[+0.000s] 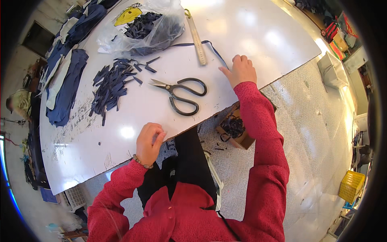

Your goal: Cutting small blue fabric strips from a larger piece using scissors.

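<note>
My left hand is at the table's near edge, its fingers curled in toward the thumb; I see nothing in it. Farther right, my right hand lies on the white tabletop with the thumb stretched out from the bent fingers. A thin dark blue fabric strip runs up to that thumb; whether they touch I cannot tell. Between my hands lie black-handled scissors, blades slightly apart and pointing left. Left of them is a pile of short dark blue fabric strips. Beyond the scissors is a pale ruler.
A clear plastic bag of dark strips stands at the far side. Stacked dark blue fabric pieces line the table's left. Below the near edge, a cardboard box holds dark scraps. A yellow basket stands far right; another person is far left.
</note>
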A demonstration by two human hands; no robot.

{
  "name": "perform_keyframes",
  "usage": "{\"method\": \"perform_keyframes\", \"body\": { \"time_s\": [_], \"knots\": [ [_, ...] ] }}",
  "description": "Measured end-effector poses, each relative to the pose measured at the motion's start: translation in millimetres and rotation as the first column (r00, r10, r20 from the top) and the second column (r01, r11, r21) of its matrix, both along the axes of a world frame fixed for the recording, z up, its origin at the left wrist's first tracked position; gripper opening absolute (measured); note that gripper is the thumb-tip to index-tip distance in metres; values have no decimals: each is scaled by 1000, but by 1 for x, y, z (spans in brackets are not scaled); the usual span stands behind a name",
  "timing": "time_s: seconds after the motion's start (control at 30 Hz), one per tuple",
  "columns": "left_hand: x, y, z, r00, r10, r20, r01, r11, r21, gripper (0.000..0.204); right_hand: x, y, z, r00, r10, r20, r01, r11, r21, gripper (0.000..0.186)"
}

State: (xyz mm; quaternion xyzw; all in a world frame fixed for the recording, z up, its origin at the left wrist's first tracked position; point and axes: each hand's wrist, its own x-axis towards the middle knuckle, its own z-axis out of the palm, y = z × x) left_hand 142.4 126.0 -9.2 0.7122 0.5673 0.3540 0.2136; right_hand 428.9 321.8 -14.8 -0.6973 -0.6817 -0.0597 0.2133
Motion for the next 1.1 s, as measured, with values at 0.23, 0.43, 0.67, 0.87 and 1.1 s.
{"method": "perform_keyframes", "body": {
  "time_s": [0.23,0.43,0.67,0.87,1.1],
  "knots": [
    [51,5,6,955,-43,292,132,947,-293,12,-12,-33,13,640,249,-727,-437,896,-77,16],
    [101,30,15,389,339,857,581,631,-514,46,-11,-175,53,-77,-135,-988,-796,606,-21,10],
    [72,-4,17,312,202,929,500,796,-341,31,-22,-288,5,-124,-365,-923,-732,662,-163,9],
    [-18,-68,19,665,233,710,254,823,-508,31,-24,-336,-25,-136,-476,-869,-784,588,-199,11],
    [-101,-148,-4,226,624,748,266,700,-663,31,-44,-347,-38,117,-430,-895,-856,413,-310,14]
  ]
}}
